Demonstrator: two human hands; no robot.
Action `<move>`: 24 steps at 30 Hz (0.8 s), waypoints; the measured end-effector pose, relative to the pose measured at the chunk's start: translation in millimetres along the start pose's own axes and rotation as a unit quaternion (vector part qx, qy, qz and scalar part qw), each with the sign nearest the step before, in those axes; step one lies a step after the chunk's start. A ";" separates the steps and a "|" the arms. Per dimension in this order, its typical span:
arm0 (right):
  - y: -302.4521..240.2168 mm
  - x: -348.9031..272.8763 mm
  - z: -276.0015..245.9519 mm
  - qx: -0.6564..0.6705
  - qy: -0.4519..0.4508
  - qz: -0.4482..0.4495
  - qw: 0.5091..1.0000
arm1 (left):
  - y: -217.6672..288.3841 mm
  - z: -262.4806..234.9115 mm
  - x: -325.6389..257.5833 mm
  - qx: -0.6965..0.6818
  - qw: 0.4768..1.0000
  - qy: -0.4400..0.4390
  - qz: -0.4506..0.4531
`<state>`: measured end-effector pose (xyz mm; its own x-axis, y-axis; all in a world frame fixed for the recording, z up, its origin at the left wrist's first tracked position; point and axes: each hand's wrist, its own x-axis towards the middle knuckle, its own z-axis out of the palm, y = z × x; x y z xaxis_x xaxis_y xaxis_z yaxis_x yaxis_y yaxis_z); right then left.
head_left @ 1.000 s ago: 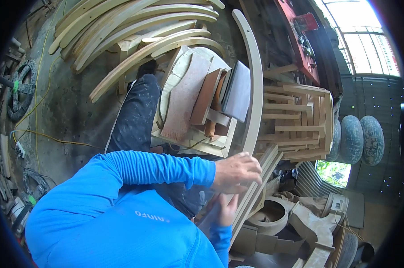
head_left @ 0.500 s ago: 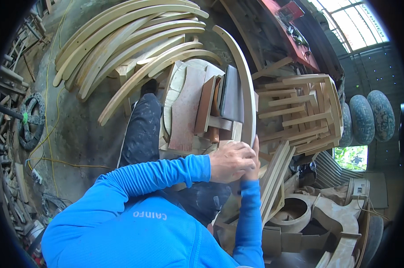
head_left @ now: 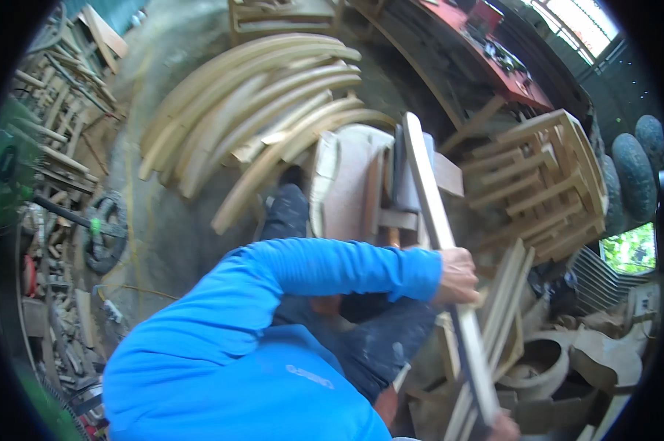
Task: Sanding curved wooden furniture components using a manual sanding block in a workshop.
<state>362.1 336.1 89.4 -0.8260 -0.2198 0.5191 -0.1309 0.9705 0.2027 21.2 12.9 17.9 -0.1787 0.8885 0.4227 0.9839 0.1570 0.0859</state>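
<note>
A long, slightly curved wooden slat (head_left: 429, 184) slants in front of me, from the centre down to the lower right. My left hand (head_left: 458, 276) reaches across my body and is wrapped round its middle. Low in the picture, my right hand (head_left: 504, 426) is closed at the slat's near end; it is blurred and partly cut off. Behind the slat stand a dark grey flat block (head_left: 405, 173) and a brown wooden block (head_left: 373, 195). They rest by a worn, reddish-brown sheet (head_left: 344, 187) on a low support between my legs.
Several curved wooden slats (head_left: 236, 95) lie stacked ahead to the left. A slatted wooden frame (head_left: 545, 176) stands at right, with long straight strips (head_left: 504, 294) below it. A red table (head_left: 486, 44) is at the far right. Scrap wood (head_left: 60, 147) piles along the left.
The slat has swung from upright to slanting, its near end now low at the right. My hands, close together before, are now apart along it. The whole view has shifted.
</note>
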 end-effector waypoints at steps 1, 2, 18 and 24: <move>-14.7 22.7 -12.5 0.018 0.014 0.002 1.000 | -3.1 -9.5 6.8 -0.018 0.997 0.068 0.021; -31.9 53.1 -19.1 -0.198 0.125 0.042 0.971 | -3.3 -23.4 15.4 -0.034 0.992 0.124 0.014; -154.3 153.2 137.5 0.269 0.150 0.140 0.941 | 29.7 -233.1 63.7 -0.604 0.671 0.412 -0.122; -101.7 34.2 175.6 0.436 -0.040 0.300 0.848 | -4.2 -82.6 44.0 -0.589 0.567 0.462 -0.344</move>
<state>250.9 247.4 -59.2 -0.9173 0.3126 0.2467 -0.0009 0.6179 -0.7863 8.3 15.8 110.7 -0.9804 0.1018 0.1688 0.0859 -0.5502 0.8306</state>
